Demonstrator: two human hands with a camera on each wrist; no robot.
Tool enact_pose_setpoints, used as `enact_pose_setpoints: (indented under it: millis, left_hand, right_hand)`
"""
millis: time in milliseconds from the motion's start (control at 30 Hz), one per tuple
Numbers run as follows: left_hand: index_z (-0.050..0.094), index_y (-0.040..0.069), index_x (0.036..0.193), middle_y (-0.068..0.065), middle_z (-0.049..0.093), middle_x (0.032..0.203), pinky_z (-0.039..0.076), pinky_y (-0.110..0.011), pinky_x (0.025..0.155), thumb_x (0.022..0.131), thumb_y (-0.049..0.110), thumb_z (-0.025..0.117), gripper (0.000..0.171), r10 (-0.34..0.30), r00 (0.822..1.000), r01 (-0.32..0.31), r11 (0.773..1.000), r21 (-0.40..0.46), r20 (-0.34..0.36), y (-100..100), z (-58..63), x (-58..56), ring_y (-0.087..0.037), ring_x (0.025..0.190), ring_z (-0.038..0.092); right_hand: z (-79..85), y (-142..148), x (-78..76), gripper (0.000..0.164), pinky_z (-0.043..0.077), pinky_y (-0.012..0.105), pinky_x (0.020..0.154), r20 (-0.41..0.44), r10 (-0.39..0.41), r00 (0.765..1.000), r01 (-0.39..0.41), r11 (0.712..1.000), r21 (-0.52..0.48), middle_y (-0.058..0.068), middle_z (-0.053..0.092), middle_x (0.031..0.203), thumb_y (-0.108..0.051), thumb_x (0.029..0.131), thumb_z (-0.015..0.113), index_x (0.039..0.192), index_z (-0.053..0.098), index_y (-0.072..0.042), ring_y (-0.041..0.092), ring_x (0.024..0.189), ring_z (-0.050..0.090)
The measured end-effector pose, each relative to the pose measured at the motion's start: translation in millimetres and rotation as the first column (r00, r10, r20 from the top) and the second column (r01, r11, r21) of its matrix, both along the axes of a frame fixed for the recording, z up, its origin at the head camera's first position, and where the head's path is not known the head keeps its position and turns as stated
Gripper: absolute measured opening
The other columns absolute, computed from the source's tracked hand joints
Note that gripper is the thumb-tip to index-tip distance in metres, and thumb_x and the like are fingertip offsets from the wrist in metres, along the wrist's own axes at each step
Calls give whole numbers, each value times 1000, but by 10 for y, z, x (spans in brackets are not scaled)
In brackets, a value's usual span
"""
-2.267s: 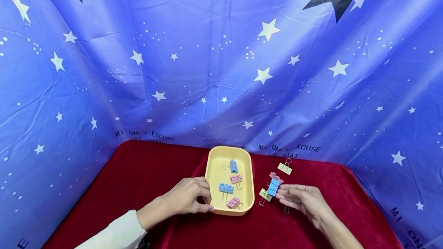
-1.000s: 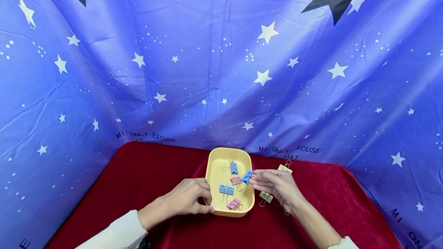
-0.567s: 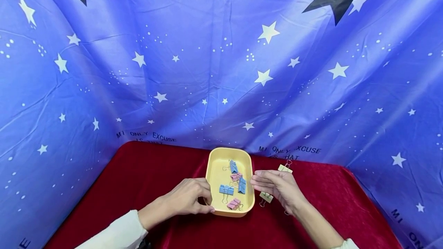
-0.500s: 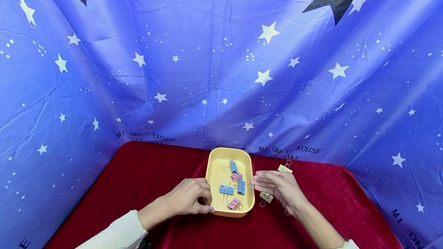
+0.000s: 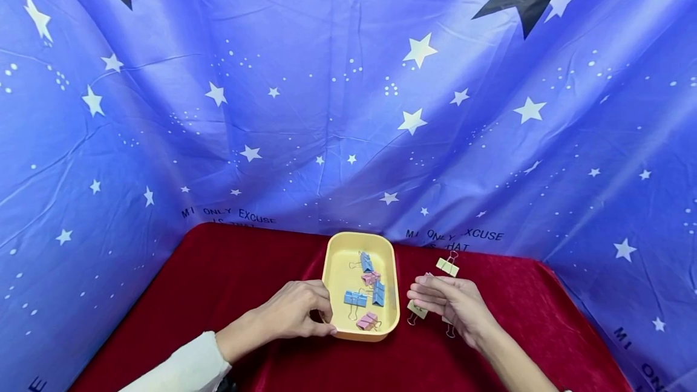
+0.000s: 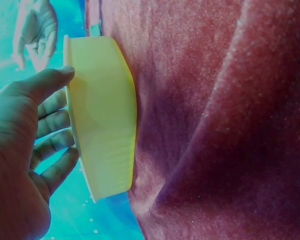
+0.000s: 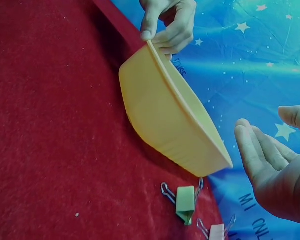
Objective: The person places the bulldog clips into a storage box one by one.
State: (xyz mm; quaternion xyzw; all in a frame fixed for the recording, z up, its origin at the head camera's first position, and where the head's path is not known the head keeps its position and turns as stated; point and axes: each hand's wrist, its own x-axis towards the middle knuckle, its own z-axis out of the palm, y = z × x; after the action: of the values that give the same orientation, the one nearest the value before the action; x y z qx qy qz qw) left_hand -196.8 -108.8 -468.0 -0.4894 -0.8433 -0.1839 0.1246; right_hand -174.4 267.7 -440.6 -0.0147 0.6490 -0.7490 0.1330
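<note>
Left grip (image 5: 301, 310) pinches a yellow rounded-rectangular plastic tray (image 5: 363, 336); right grip (image 5: 454, 305), uncurled, empty, hovers near yellow metal binder clips (image 5: 416, 310).

The tray (image 5: 359, 337) is yellow; the clips (image 5: 355, 299) are blue, pink or pale yellow. The worktop (image 5: 261, 271) is deep red, the backdrop (image 5: 305, 123) blue with white and black stars.

The cloth backdrop (image 5: 337, 107) hangs behind the desk (image 5: 245, 271). On it sits a tray (image 5: 362, 336), five binder clips (image 5: 355, 299) inside. Left fingers (image 5: 322, 301) hold its near-left rim. To its right lie a back clip (image 5: 446, 268), a nearer clip (image 5: 417, 310) and others, partly behind the right fingers (image 5: 435, 296).
</note>
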Motion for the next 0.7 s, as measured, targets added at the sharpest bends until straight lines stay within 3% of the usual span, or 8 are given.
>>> enact_pose_setpoints:
  millis: [500, 700]
  left_hand:
    - [79, 28, 79, 19, 70, 82, 47, -10, 74, 89, 38, 95, 22, 1, 1000, -1, 1000, 6, 8, -6, -3, 3, 5, 84, 59]
    - [78, 28, 78, 19, 70, 82, 48, -11, 74, 89, 38, 95, 22, -1, 1000, 1, 1000, 5, -4, -3, 1, 4, 4, 85, 61]
  right_hand:
    - [-109, 270, 132, 24, 67, 36, 99, 22, -54, 998, 54, 998, 24, 4, 88, 110, -15, 116, 61, 114, 84, -17, 15, 108, 85]
    - [-167, 405, 201, 30, 66, 33, 99, 21, -40, 999, 40, 999, 16, 2, 88, 110, -14, 117, 57, 112, 86, -22, 15, 108, 86]
